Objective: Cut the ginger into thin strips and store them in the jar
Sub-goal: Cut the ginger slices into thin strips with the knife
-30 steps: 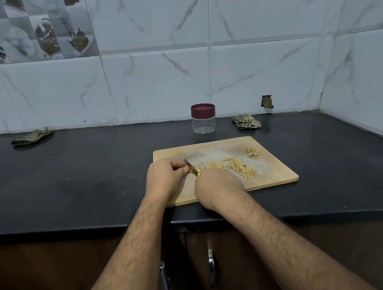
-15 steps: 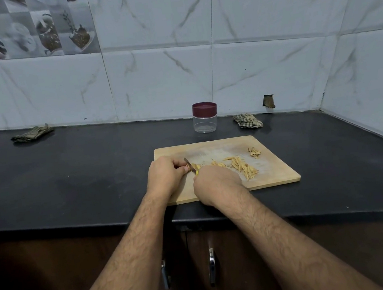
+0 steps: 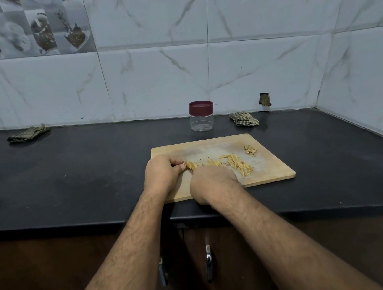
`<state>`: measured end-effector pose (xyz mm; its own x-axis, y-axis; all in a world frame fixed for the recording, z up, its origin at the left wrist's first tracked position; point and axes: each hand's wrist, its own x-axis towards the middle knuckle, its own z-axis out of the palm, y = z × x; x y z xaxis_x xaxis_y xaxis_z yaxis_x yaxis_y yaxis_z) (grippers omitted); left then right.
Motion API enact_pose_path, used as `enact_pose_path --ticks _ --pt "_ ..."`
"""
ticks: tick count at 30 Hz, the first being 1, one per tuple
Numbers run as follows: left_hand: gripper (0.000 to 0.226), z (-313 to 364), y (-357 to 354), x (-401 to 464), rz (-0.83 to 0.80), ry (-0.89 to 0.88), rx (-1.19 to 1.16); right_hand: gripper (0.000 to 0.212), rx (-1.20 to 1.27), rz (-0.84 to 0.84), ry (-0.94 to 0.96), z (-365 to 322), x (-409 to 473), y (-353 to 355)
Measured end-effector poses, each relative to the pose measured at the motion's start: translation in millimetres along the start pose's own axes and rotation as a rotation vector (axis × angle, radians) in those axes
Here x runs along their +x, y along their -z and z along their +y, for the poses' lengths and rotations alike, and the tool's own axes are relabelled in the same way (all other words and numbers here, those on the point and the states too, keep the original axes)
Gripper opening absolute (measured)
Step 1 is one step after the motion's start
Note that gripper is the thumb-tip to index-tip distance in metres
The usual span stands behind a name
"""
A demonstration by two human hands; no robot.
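Head view: left hand (image 3: 163, 175) fingers (image 3: 180, 167) pinch the yellowish ginger piece (image 3: 191, 165) on the wooden cutting board (image 3: 274, 166); right hand (image 3: 211, 183) is curled, knife hidden; cuts should stay thin beside those fingers.

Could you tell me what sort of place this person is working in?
Most likely a home kitchen: a dark counter against a tiled wall, cupboard doors with handles below, and a board with cut ginger beside a jar.

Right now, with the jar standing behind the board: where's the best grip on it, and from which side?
Likely the clear body of the jar, below the maroon lid, coming from the front over the cutting board. It stands upright near the wall, with a folded cloth to its right, so the front and left sides look clearest.
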<state>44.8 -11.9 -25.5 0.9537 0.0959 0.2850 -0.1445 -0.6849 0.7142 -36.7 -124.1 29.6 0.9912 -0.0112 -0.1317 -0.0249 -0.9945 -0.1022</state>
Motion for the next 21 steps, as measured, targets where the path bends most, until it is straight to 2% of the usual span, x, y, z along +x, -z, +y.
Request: enact_pose_path --ticks 9,15,21 --pt "0.015 -0.5 0.5 -1.5 -0.009 0.002 -0.019 0.024 0.054 0.044 -0.028 20.7 -18.7 -10.1" --pt "0.013 0.5 1.1 -1.6 -0.012 0.002 -0.040 0.025 0.123 0.116 -0.019 15.7 -14.0 -6.6" --pt "0.011 -1.1 0.1 -0.4 0.008 -0.001 -0.042 0.027 0.121 0.102 -0.014 7.6 -6.5 -6.7"
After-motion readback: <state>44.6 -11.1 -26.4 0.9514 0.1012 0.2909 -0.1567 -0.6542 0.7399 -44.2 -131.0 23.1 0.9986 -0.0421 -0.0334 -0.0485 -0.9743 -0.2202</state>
